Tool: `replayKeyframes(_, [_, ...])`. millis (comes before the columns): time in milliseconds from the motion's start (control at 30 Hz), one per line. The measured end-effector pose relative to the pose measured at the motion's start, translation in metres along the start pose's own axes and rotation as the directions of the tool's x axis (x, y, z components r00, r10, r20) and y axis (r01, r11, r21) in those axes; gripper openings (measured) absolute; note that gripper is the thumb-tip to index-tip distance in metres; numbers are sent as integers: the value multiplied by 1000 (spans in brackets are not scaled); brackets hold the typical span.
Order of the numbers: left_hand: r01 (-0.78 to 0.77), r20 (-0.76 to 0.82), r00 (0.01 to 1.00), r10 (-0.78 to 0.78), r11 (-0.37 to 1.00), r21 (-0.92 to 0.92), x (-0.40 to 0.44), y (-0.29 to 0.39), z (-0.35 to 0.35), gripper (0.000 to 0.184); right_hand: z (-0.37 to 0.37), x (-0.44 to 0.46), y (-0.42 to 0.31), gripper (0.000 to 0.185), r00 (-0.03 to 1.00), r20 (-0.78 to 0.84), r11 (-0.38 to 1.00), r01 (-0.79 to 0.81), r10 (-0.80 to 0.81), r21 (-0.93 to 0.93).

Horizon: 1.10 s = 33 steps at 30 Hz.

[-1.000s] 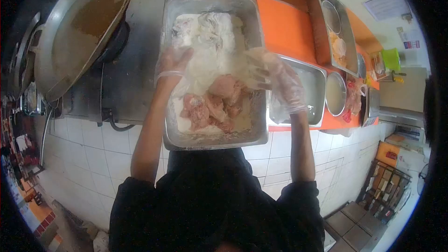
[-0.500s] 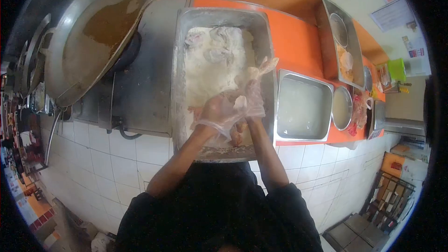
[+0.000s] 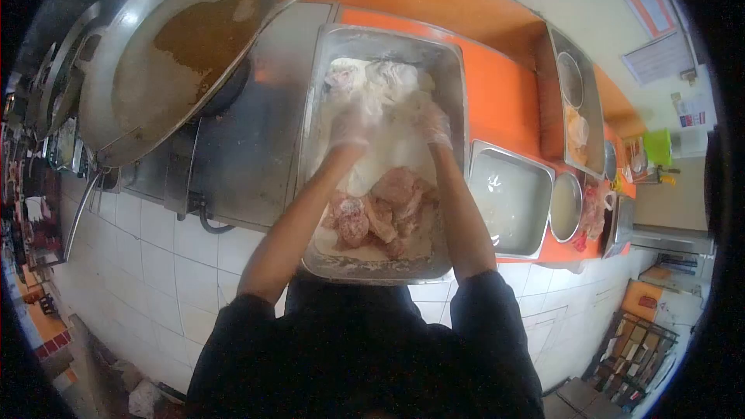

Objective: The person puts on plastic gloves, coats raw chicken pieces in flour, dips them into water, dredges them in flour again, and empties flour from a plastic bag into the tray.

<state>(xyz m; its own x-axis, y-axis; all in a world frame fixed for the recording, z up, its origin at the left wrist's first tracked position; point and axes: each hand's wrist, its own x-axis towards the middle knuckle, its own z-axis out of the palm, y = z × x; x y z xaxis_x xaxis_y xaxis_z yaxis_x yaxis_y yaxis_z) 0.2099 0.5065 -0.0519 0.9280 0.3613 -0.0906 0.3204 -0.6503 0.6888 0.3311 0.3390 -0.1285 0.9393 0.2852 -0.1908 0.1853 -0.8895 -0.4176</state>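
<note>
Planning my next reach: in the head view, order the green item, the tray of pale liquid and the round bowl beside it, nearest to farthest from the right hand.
From the right hand:
1. Tray of pale liquid, to its right.
2. Round bowl, right of the tray.
3. Green item, farthest right.

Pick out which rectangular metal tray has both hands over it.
The powder tray with raw meat at its near end: left hand and right hand are over its white powder. Neither is over the middle tray or the long tray.
</note>
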Motion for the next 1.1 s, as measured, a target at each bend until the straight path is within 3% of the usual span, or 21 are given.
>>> replayKeyframes(67, [-74, 4, 997, 74, 976, 205, 48, -31, 34, 35, 7, 9, 10, 42, 999, -35, 994, 17, -21, -112])
replayKeyframes(167, [-166, 245, 968, 58, 878, 448, 71, -36, 50, 29, -13, -3, 1, 41, 997, 34, 979, 76, -71, -191])
replayKeyframes(267, [-181, 308, 950, 43, 882, 436, 54, -28, 39, 26, -33, -26, -9, 38, 984, 101, 966, 163, -146, -200])
replayKeyframes(367, [-80, 183, 983, -18, 853, 515, 51, -43, 56, 26, -43, -30, -10, 39, 969, 197, 959, 190, -149, -209])
replayKeyframes(467, [-91, 307, 951, -43, 908, 410, 40, -2, 29, 28, -42, -22, -12, 44, 961, 264, 986, 120, -86, -115])
replayKeyframes(500, [-160, 327, 944, 41, 924, 348, 42, -5, 37, 28, -39, -18, -12, 46, 958, 279, 994, 83, -63, -64])
replayKeyframes(567, [-298, 343, 915, 213, 930, 217, 50, -15, 55, 30, 13, 4, 23, 48, 969, 98, 970, 234, -226, -72])
replayKeyframes(633, [-267, 351, 915, 201, 952, 151, 49, -4, 36, 32, 7, 3, 15, 49, 972, 91, 972, 225, -218, -70])
replayKeyframes(700, [-224, 386, 912, 142, 959, 176, 51, -10, 32, 33, -57, -35, -54, 49, 963, 266, 998, 48, -34, -46])
replayKeyframes(767, [-178, 429, 902, 39, 941, 289, 62, -31, 48, 36, -56, -40, -54, 37, 965, 201, 981, 184, -168, -65])
replayKeyframes(867, [-321, 486, 867, 111, 871, 373, 66, -30, 37, 36, -52, -35, -47, 25, 935, 88, 938, 346, -342, -23])
replayKeyframes(900, [-274, 457, 885, 95, 898, 344, 66, -27, 33, 36, -46, -32, -39, 21, 919, 50, 920, 393, -392, 1])
replayKeyframes(967, [-177, 403, 914, 52, 943, 282, 62, -24, 25, 36, -16, -12, -1, 23, 832, 68, 832, 554, -551, -34])
replayKeyframes(1000, [-177, 321, 942, 103, 962, 210, 61, -30, 29, 36, -18, -12, -4, 25, 803, 109, 802, 594, -586, -62])
replayKeyframes(1067, [-200, 137, 972, 189, 978, 66, 61, -42, 35, 36, -22, -10, -9, 29, 761, 219, 756, 642, -611, -123])
replayKeyframes(1100, [-174, 181, 970, 163, 984, 48, 60, -38, 31, 36, -26, -12, -15, 31, 748, 289, 741, 652, -597, -159])
